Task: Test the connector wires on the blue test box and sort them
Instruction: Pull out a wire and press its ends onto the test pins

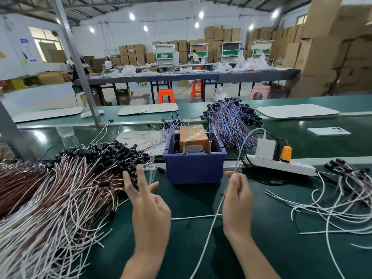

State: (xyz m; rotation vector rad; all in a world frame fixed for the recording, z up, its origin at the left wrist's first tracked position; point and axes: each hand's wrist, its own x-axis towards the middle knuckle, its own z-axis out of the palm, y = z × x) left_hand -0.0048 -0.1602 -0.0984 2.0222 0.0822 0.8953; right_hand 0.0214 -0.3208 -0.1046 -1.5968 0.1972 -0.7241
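Observation:
The blue test box (193,168) stands in the middle of the green bench and holds an orange unit (193,138). A big heap of brown-and-white connector wires (66,188) with black plugs lies to its left. My left hand (147,202) reaches to the heap's right edge with index and middle fingers stretched out, holding nothing that I can see. In front of the box on the right, my right hand (237,198) pinches a thin white wire (239,156) that arcs up to the white adapter (265,149). A smaller spread of wires (340,202) lies at the right.
A white power strip (281,165) with an orange plug (286,154) lies right of the box. Behind the box rests a bundle of blue-and-red wires (231,119). A phone (329,131) lies at the far right. A metal post (80,77) rises at the back left.

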